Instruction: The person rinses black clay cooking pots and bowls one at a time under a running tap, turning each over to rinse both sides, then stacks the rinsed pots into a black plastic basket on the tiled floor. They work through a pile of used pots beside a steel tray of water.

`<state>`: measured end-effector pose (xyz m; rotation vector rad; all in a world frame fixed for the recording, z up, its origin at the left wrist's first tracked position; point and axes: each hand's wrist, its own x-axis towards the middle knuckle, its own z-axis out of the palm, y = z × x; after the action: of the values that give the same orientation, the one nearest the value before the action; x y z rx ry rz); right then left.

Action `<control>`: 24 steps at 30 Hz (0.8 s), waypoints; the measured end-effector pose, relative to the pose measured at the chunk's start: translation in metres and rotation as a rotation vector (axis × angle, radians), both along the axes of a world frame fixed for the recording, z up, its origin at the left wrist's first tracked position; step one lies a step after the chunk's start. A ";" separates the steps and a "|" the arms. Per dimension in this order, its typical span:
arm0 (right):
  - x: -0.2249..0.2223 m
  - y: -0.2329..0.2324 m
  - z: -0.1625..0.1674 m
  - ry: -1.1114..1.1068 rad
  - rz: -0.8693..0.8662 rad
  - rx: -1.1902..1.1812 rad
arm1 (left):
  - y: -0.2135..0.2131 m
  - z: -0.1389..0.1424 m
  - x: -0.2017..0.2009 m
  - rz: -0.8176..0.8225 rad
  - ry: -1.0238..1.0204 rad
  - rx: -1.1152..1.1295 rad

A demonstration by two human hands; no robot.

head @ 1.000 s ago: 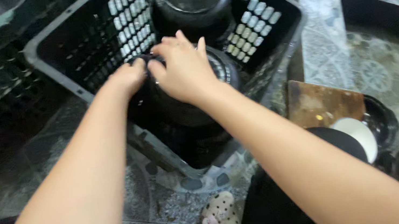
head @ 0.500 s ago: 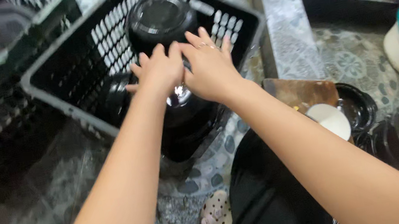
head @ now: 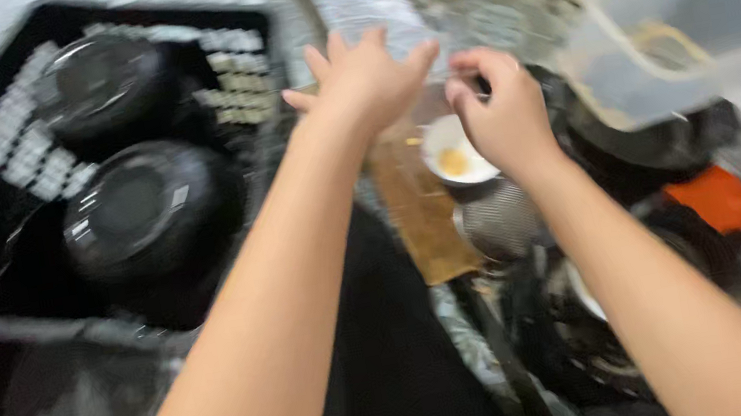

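- My left hand (head: 366, 85) is empty, fingers spread, over the wooden board (head: 421, 204).
- My right hand (head: 500, 109) has fingers curled; grasp unclear, small white dish (head: 451, 155) just beside it.

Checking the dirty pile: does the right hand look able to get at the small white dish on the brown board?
Probably yes. The right hand hovers just right of the small white dish on the brown board, nothing lying between; the left hand stays above it. The picture is blurred.
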<state>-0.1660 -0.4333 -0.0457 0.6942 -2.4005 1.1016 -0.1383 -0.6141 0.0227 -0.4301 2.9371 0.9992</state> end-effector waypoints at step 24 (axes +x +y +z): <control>0.142 0.264 -0.128 -0.438 -1.032 -0.519 | 0.264 -0.145 0.066 -0.517 0.105 0.152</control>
<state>-0.0235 -0.1688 -0.1739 -0.9411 -2.0997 1.3234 -0.0724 -0.3506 -0.1220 0.3786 2.7874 1.1697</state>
